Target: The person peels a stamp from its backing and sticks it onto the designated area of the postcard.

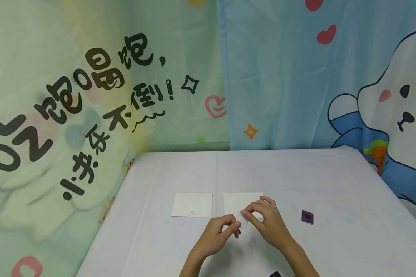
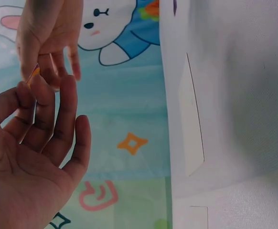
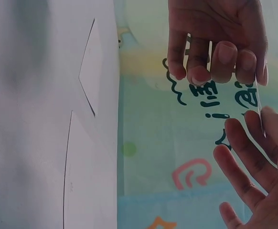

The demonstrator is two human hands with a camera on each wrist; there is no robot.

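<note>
Both hands pinch a small, thin, pale sheet (image 3: 260, 106) between them, seen nearly edge-on in the right wrist view. My left hand (image 1: 217, 233) grips one end with thumb and forefinger. The opposite end is held by the thumb and forefinger of my right hand (image 1: 266, 221), its other fingers loosely bent. What kind of sheet it is, I cannot tell. Behind the hands a white card (image 1: 240, 201) lies on the table, partly covered by the right hand. To its left lies another white card (image 1: 193, 204) with small faint print near its lower edge.
A small purple square packet (image 1: 307, 217) with a dark round mark lies right of the hands. The white-covered table (image 1: 152, 246) ends at printed curtains (image 1: 277, 77) behind it and on the left. A dark object (image 1: 275, 274) pokes in at the bottom edge.
</note>
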